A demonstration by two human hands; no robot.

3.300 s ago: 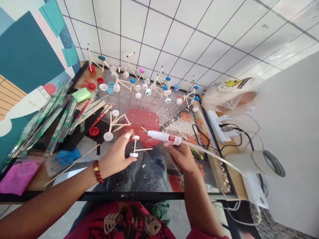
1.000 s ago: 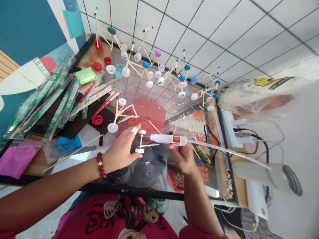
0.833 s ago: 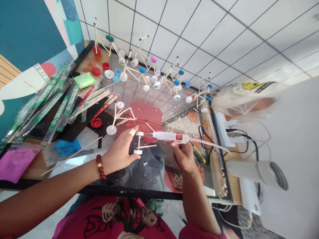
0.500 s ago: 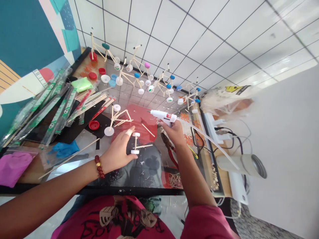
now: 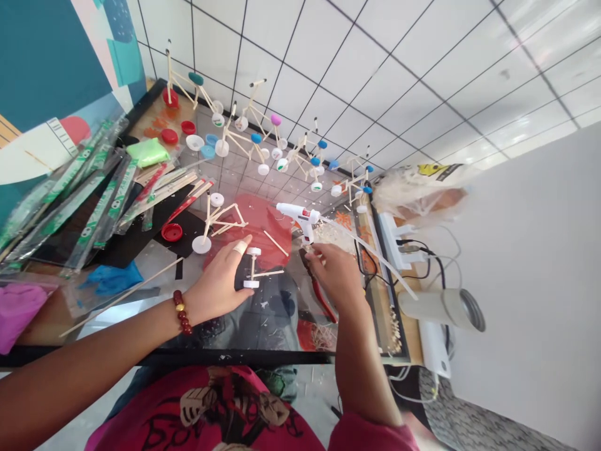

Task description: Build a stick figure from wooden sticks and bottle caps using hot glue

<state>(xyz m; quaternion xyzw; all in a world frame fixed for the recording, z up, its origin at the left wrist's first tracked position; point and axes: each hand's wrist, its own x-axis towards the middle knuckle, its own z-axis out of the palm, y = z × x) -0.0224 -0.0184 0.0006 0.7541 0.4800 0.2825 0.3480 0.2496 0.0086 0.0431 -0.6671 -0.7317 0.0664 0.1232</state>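
Note:
My left hand [image 5: 218, 279] rests on the glass tabletop, fingers and thumb spread around a small axle piece [image 5: 253, 268], a stick with two white bottle-cap wheels and a thin stick pointing right. The thumb tip lies close to the lower wheel; whether it touches is unclear. A white glue gun [image 5: 300, 218] stands on its own with a long glue stick [image 5: 369, 247] out of its back. Just below its handle is my right hand [image 5: 340, 272], fingers loosely bent and apart, not around the handle. Left of the gun stands a stick frame [image 5: 220, 219] with white cap wheels.
Several stick tricycles [image 5: 256, 141] with coloured caps line the back edge by the tiled wall. Packaged sticks [image 5: 98, 200] and clay bags [image 5: 23, 310] crowd the left. Red-handled pliers [image 5: 322, 294] lie under my right hand. A power strip [image 5: 399, 241] and cables run along the right.
My right hand has let go of the glue gun and drawn back toward me; the gun now stands upright on the table. My left hand stays around the axle piece. The view shifted slightly.

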